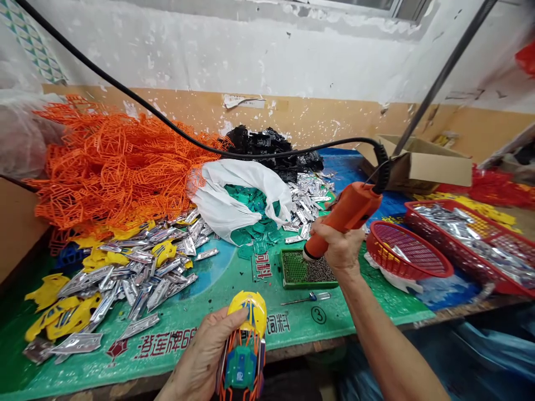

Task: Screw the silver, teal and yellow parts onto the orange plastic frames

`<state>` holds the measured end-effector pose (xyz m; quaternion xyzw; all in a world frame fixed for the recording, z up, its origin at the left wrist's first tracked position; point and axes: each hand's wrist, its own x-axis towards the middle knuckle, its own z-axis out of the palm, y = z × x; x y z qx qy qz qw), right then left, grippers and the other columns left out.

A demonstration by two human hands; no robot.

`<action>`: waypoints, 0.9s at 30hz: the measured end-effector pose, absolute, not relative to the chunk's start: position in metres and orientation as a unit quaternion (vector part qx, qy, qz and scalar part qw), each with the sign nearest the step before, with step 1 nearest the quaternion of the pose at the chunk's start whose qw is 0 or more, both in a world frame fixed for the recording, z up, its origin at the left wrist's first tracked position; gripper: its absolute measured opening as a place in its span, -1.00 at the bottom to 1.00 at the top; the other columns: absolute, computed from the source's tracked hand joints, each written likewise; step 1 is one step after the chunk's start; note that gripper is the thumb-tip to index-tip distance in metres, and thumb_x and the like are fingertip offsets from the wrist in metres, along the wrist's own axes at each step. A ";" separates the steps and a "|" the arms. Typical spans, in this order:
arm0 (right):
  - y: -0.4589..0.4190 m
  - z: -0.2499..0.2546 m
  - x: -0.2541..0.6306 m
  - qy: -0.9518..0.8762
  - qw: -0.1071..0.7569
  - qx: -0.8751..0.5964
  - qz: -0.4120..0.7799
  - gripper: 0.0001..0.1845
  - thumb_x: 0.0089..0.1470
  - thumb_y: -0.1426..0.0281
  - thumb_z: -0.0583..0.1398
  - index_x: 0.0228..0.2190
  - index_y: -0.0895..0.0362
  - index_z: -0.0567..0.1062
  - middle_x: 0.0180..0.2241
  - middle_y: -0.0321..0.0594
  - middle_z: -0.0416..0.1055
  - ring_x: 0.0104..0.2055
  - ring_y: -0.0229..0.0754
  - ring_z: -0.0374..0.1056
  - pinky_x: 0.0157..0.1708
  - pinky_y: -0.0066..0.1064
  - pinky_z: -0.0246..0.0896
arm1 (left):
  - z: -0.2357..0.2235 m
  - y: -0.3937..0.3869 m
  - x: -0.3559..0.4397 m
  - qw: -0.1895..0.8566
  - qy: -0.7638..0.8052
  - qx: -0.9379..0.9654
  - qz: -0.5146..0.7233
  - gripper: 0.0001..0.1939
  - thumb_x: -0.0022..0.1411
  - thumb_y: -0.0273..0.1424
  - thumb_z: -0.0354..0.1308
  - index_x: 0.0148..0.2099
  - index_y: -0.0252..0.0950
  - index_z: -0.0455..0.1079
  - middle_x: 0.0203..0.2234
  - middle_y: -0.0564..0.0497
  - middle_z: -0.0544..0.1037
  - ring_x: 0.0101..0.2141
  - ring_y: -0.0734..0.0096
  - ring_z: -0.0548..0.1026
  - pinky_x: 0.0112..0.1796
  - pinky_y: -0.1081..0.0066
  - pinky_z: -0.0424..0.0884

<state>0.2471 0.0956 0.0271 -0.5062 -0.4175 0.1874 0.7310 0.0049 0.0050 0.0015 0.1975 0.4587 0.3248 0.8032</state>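
Note:
My left hand (pixel 204 351) grips a plastic toy car body (pixel 244 348) at the bottom of the view, with a yellow nose, an orange lattice frame and a teal centre piece. My right hand (pixel 340 248) is shut around an orange electric screwdriver (pixel 343 214) with a black coiled cord. Its tip points down, just above a green tray of small screws (pixel 307 270), and I cannot tell whether they touch. A small hand screwdriver (pixel 309 299) lies on the green table mat (pixel 217 328) just below the tray.
Heaps of orange lattice frames (pixel 104 167), silver-wrapped parts (pixel 129 273) and yellow pieces (pixel 52 317) cover the table's left. A white bag of teal parts (pixel 238 195) and black parts (pixel 267 147) lie behind. Red baskets (pixel 407 250) and a cardboard box (pixel 422 164) stand right.

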 end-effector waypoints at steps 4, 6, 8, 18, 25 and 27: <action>0.095 0.028 0.246 -0.420 0.727 -0.514 0.176 -0.78 -0.32 0.33 0.35 -0.58 0.16 0.45 -0.59 -0.35 0.38 -0.54 -0.24 0.30 -0.43 -0.32 0.28 | 0.002 0.005 0.006 0.800 0.462 0.198 0.327 -0.69 -0.05 -0.24 0.35 -0.38 -0.43 0.47 -0.61 -0.09 0.55 -0.64 0.42 0.47 -0.57 0.50 0.37; 0.095 0.027 0.246 -0.420 0.723 -0.521 0.169 -0.78 -0.33 0.35 0.35 -0.57 0.17 0.46 -0.58 -0.34 0.39 -0.53 -0.24 0.30 -0.41 -0.31 0.29 | 0.004 0.005 0.007 0.798 0.463 0.201 0.329 -0.68 -0.06 -0.24 0.36 -0.38 -0.43 0.47 -0.62 -0.08 0.55 -0.64 0.43 0.46 -0.58 0.50 0.37; 0.095 0.027 0.245 -0.421 0.720 -0.527 0.166 -0.77 -0.34 0.35 0.35 -0.55 0.18 0.47 -0.57 -0.33 0.40 -0.52 -0.24 0.31 -0.41 -0.31 0.29 | 0.006 0.004 0.008 0.799 0.461 0.202 0.328 -0.67 -0.06 -0.23 0.36 -0.37 -0.43 0.47 -0.61 -0.09 0.56 -0.64 0.43 0.47 -0.56 0.48 0.38; 0.095 0.038 0.245 -0.399 0.743 -0.501 0.197 -0.78 -0.37 0.43 0.35 -0.57 0.20 0.45 -0.60 -0.34 0.38 -0.58 -0.26 0.27 -0.50 -0.34 0.24 | 0.005 -0.002 0.004 0.805 0.448 0.197 0.335 -0.73 -0.04 -0.31 0.36 -0.35 -0.43 0.48 -0.56 -0.05 0.56 -0.61 0.51 0.45 -0.54 0.55 0.36; 0.061 0.088 0.223 -0.382 0.780 -0.401 0.293 -0.80 -0.29 0.48 0.30 -0.49 0.09 0.45 -0.62 -0.37 0.33 -0.62 -0.23 0.27 -0.54 -0.30 0.22 | 0.009 -0.003 0.015 0.788 0.457 0.216 0.352 -0.75 -0.03 -0.30 0.33 -0.42 -0.43 0.46 -0.63 -0.04 0.53 -0.64 0.48 0.43 -0.55 0.52 0.34; 0.047 0.098 0.211 -0.389 0.776 -0.366 0.335 -0.75 -0.23 0.50 0.24 -0.38 0.06 0.47 -0.60 -0.35 0.35 -0.57 -0.21 0.28 -0.48 -0.26 0.24 | 0.010 -0.002 0.019 0.791 0.448 0.218 0.356 -0.74 -0.04 -0.30 0.32 -0.41 -0.44 0.47 -0.61 -0.06 0.54 -0.62 0.46 0.44 -0.53 0.50 0.34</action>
